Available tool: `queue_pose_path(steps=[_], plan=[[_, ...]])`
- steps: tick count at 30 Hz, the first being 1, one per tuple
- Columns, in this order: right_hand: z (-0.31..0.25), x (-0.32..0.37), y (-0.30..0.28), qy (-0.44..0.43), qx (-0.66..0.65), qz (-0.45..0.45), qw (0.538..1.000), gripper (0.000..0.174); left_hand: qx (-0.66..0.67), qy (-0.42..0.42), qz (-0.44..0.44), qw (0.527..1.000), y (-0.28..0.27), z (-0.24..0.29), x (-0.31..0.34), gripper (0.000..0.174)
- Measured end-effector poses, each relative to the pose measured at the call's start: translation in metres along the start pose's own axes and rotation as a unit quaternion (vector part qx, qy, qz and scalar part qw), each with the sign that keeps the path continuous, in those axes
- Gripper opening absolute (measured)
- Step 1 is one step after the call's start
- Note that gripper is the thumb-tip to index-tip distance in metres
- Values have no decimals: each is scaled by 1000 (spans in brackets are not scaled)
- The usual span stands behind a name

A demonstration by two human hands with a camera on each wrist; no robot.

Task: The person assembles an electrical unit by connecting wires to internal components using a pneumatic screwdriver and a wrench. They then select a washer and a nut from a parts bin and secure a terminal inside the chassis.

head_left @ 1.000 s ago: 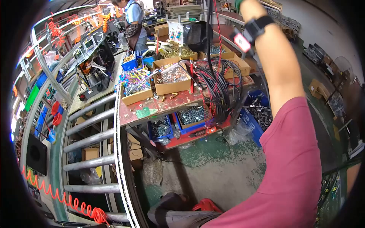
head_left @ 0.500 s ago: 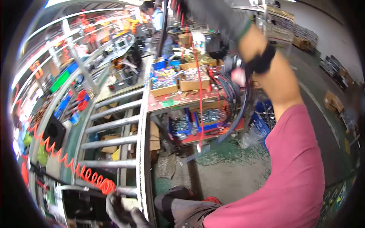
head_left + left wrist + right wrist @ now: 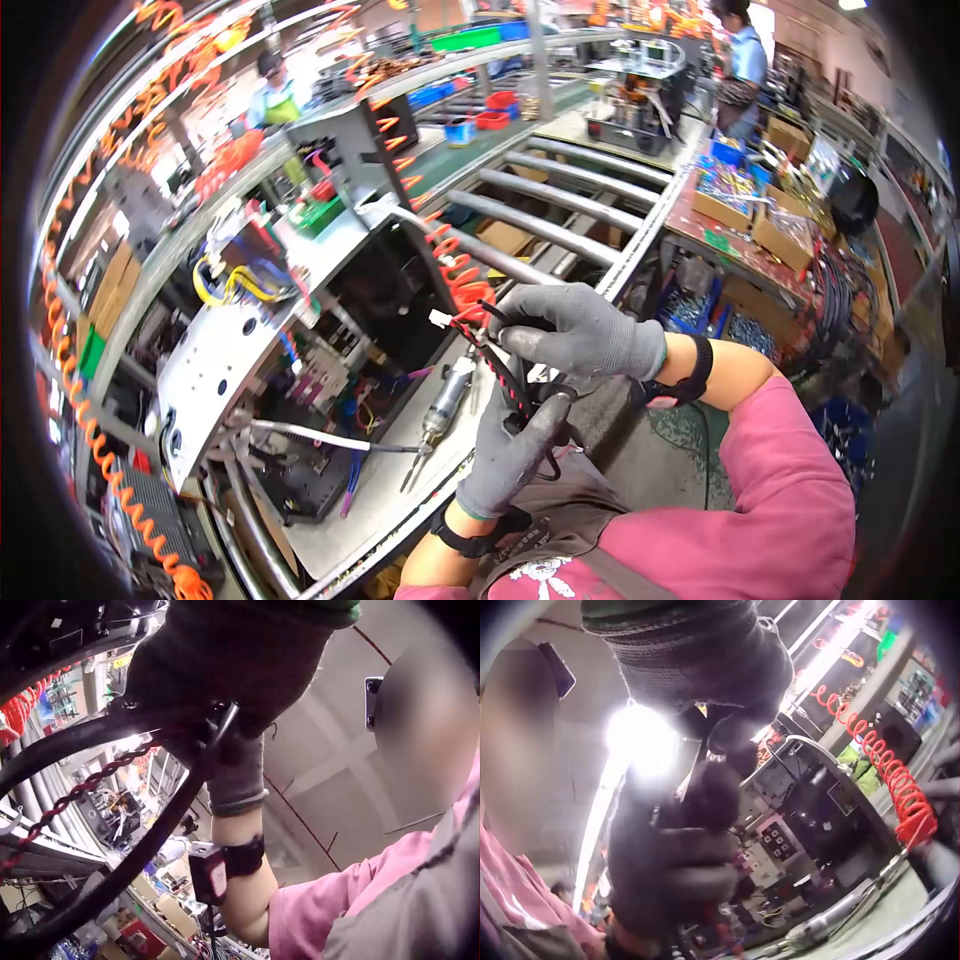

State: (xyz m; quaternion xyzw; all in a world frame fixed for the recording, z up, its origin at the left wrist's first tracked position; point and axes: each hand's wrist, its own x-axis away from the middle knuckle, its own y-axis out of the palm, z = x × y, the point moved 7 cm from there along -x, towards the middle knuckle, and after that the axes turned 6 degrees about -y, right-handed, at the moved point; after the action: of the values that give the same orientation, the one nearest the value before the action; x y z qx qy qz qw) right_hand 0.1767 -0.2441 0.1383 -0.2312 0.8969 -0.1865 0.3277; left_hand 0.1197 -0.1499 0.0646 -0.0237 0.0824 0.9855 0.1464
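Both hands wear grey gloves and meet in front of the body. My left hand [image 3: 510,450] grips a black cable [image 3: 515,385] in the head view. My right hand [image 3: 575,330], above it, pinches a stretch of the same dark cable. A red-and-black twisted wire [image 3: 90,780] runs alongside, and a small white connector [image 3: 439,319] shows beyond the right fingertips. In the left wrist view the black cable [image 3: 142,859] hangs in a wide loop. Beside the hands, a silver air screwdriver [image 3: 447,400] lies on the bench, attached to a red coiled hose [image 3: 465,285].
An opened machine with a white panel [image 3: 225,355] and exposed wiring stands left of the hands. Metal rollers [image 3: 560,235] run beyond them. At right, a red table [image 3: 725,245] carries boxes of small parts and a cable bundle [image 3: 835,290]. Two other people stand farther back.
The right arm has come down from its raised reach beside the cable bundle, bringing cable to the left hand. The head view has swung left, toward the opened machine.
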Motion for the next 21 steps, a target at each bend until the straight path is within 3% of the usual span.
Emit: queue_pose_path(steps=[1,6,7,8,9,13,15,17,19,21], plan=[[-2,-8,5,-14,20,-29,999,24,3,25,32,999,-6,7,4,55],[-31,-30,32,-139,80,-87,983,31,-3,-29,115,993,-49,13,26,54],[-43,-35,38,-196,91,-96,972,34,-71,64,153,984,-61,21,31,53],[-47,-39,44,-199,101,-123,967,35,-142,154,188,960,-67,32,41,51],[-52,-43,51,-202,111,-148,962,36,-147,152,206,956,-73,37,49,51],[-72,-48,81,-227,56,-235,943,34,-11,127,212,969,-85,62,74,47],[-76,-59,85,-196,5,-237,952,30,-18,105,205,973,-89,61,83,52],[-75,-76,91,-127,-177,-190,957,29,-11,63,202,977,-88,57,89,51],[-83,-87,107,-43,-219,-241,944,29,0,15,156,988,-83,57,97,49],[-91,-90,118,-20,-256,-238,937,29,-3,18,150,988,-83,58,103,48]])
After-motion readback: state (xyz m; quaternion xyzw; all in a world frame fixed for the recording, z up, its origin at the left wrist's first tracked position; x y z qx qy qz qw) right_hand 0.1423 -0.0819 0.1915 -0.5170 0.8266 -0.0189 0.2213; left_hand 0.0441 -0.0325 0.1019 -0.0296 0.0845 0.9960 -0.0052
